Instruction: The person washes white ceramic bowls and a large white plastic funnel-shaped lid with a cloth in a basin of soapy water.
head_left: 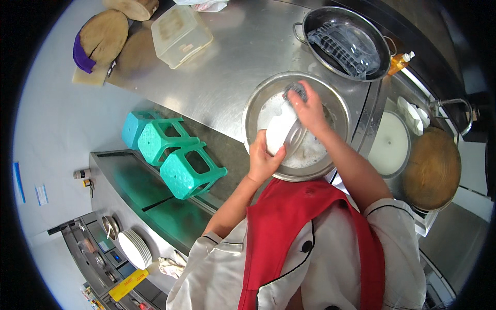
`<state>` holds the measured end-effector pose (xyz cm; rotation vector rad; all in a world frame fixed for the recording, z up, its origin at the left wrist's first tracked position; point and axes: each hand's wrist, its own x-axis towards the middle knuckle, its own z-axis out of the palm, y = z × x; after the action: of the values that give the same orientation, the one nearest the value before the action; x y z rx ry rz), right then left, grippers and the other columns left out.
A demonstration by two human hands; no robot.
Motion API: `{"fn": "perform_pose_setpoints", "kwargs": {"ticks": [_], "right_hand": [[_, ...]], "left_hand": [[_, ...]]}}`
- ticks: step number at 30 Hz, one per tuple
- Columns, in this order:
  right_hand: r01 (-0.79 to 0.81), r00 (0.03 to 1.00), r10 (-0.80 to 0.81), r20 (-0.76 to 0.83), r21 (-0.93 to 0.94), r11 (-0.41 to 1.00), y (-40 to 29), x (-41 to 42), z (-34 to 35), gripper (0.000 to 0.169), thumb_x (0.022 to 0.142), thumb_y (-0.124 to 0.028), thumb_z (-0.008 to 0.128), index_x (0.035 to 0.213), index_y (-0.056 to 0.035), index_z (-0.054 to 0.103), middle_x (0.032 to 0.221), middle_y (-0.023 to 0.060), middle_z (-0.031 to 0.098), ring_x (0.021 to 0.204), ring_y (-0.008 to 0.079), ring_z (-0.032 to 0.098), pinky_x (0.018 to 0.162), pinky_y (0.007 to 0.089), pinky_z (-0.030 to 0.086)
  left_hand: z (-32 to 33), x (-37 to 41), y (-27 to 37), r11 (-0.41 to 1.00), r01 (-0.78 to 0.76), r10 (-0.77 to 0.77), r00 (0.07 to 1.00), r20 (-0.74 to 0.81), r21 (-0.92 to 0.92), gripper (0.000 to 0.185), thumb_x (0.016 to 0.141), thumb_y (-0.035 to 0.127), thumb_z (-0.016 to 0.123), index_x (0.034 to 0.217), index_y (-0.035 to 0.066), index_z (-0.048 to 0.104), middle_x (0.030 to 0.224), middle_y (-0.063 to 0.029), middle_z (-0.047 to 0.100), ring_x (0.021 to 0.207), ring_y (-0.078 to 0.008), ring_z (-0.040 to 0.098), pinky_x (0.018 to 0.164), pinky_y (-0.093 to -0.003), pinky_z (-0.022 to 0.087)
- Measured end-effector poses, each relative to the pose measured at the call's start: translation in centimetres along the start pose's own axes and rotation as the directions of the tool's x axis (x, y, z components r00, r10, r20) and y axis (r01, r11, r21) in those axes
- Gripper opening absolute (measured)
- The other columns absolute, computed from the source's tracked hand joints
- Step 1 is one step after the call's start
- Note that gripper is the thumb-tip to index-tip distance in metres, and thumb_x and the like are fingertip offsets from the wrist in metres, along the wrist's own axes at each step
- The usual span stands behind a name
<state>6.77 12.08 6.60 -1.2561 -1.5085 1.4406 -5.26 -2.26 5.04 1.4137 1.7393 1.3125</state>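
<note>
A wide stainless steel basin (338, 99) rests at the counter's edge before me, with foamy water (306, 157) inside. Over that water my left hand (266, 158) grips a white oblong dish (279, 130) by its near end, tilted. My right hand (310, 110) pinches a grey steel wool scourer (297, 91) at the dish's far end. Its fingers partly cover the scourer. Below the dish, something rounded and clear or white shows among the suds; I cannot tell what it is.
A two-handled pan (345, 42) holding clear plastic pieces stands beyond the basin, beside an orange pump bottle (400, 64). Right are a tub of whitish liquid (389, 143), a round wooden board (432, 168) and a faucet (463, 104). Left are a plastic bin (180, 35) and plastic stools (190, 168).
</note>
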Motion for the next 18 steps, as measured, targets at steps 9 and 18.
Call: {"fn": "perform_pose_setpoints", "kwargs": {"ticks": [9,18], "right_hand": [[-0.430,0.872,0.482,0.088,0.608,0.667,7.5,0.6,-2.4,0.065,0.085,-0.029,0.063,0.138,-0.0009,0.038,0.137,0.0128,0.045,0.120,0.0241,0.047,0.100,0.0392,0.037],[0.181,0.975,-0.187,-0.119,-0.058,0.982,2.5,1.7,-1.1,0.043,0.084,-0.025,0.065,0.114,0.0044,0.055,0.090,0.0157,0.067,0.082,0.0204,0.063,0.076,0.0330,0.049]], "left_hand": [[1.1,-2.4,-1.3,0.993,-0.105,0.108,0.992,-0.060,0.045,0.038,0.072,0.013,0.074,0.100,-0.001,0.053,0.082,-0.0141,0.060,0.071,-0.0212,0.061,0.066,-0.0300,0.048],[-0.5,0.2,-2.1,0.964,0.202,-0.180,0.975,0.132,-0.175,0.037,0.075,0.012,0.076,0.101,0.000,0.052,0.086,-0.0081,0.063,0.076,-0.0103,0.057,0.065,-0.0273,0.048]]}}
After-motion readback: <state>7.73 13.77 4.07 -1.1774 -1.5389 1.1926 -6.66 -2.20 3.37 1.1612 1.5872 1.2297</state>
